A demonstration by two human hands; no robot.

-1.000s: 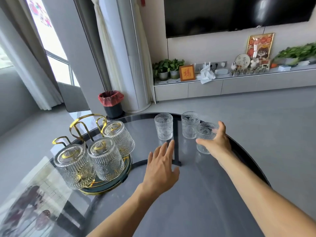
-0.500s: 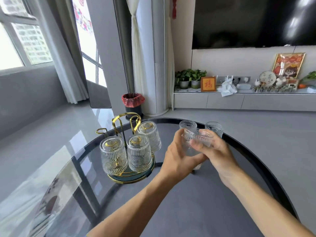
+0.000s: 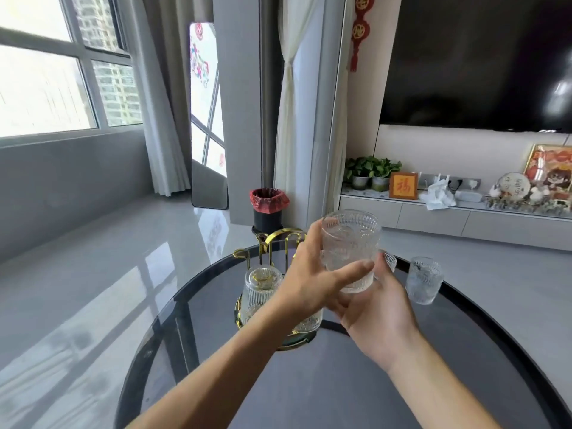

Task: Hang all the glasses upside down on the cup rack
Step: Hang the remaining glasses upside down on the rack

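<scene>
A clear ribbed glass [image 3: 349,246] is held in the air above the table, wider end up. My left hand [image 3: 306,283] wraps its side from the left. My right hand [image 3: 377,311] holds its lower end from the right. Behind and below my left hand stands the gold cup rack [image 3: 278,239] on its round base. One upside-down glass [image 3: 261,289] hangs on it in plain view, and another hung glass [image 3: 308,323] shows only partly under my left wrist. An upright glass [image 3: 422,284] stands on the table to the right; a second [image 3: 390,261] peeks out behind my right fingers.
The round dark glass table [image 3: 185,298] has a black rim. On the floor beyond it stands a black bin with a red liner [image 3: 267,209]. A low white cabinet [image 3: 433,218] with plants and ornaments runs along the far wall under a television.
Both hands have lifted the glass higher off the table and a little towards the rack. The camera has tilted up, so the room fills more of the view.
</scene>
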